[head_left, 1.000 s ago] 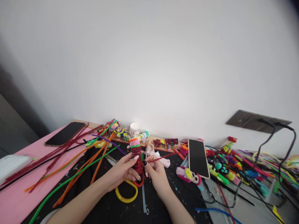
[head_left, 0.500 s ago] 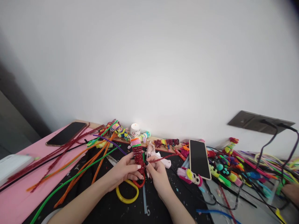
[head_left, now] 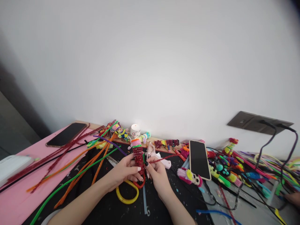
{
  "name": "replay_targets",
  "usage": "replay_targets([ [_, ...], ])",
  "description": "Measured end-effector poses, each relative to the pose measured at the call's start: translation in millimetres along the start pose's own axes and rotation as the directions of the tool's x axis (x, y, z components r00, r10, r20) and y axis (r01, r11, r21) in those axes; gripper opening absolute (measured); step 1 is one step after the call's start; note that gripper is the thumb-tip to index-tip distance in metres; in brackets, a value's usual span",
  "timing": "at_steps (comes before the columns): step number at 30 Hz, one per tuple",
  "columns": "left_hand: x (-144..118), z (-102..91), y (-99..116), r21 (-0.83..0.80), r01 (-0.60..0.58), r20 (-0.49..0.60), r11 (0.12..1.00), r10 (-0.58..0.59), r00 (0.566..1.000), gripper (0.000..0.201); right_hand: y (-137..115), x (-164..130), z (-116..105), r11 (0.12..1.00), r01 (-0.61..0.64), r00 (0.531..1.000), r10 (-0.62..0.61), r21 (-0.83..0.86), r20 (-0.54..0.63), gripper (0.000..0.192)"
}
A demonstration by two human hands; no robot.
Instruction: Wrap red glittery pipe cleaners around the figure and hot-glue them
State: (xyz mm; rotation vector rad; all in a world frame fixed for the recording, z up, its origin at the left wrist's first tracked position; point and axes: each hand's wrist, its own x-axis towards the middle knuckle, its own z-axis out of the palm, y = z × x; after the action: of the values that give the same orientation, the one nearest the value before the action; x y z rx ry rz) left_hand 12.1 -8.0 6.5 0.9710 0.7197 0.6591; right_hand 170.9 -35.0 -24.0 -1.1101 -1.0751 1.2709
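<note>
My left hand [head_left: 123, 173] grips an upright stick wrapped in glittery red pipe cleaner [head_left: 138, 157], topped with pink, green and orange coils. My right hand [head_left: 157, 175] pinches the loose red pipe cleaner strand [head_left: 164, 158] that runs off to the right from the wrapped stick. Both hands hover over a black mat [head_left: 110, 206]. Scissors with yellow and red handles [head_left: 127, 192] lie just beneath my hands.
Long orange, green, red and purple pipe cleaners [head_left: 77, 165] fan out at left over a pink board [head_left: 14, 200]. One phone [head_left: 66, 134] lies far left, another [head_left: 199, 159] at right. Small colourful figures [head_left: 225, 172], cables [head_left: 269, 143] and a white tape roll [head_left: 135, 131] crowd the back and right. Another person's hand [head_left: 292, 198] shows at the right edge.
My hands have stayed on the red wrapped stick with only small finger shifts. A person's hand appeared at the far right edge.
</note>
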Motion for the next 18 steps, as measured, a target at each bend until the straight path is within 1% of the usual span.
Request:
replay_targets([
  [8, 0.9, -0.1, -1.7, -0.006, -0.001, -0.014, 1.0, 0.001, 1.0, 0.05, -2.0, 0.8, 1.7, 1.0, 0.009, 1.0, -0.009, -0.001, 0.003, 0.027],
  [16, 0.1, -0.9, -1.4, 0.028, -0.008, -0.011, 1.0, 0.008, 1.0, 0.053, -2.8, 0.1, 1.9, 1.0, 0.015, 1.0, -0.015, -0.018, 0.01, 0.023],
  [18, 0.6, -2.5, -3.7, 0.044, -0.019, -0.005, 0.999, 0.02, 1.0, 0.053, -2.6, -0.3, 1.9, 0.998, 0.045, 0.999, -0.045, -0.047, -0.003, 0.022],
])
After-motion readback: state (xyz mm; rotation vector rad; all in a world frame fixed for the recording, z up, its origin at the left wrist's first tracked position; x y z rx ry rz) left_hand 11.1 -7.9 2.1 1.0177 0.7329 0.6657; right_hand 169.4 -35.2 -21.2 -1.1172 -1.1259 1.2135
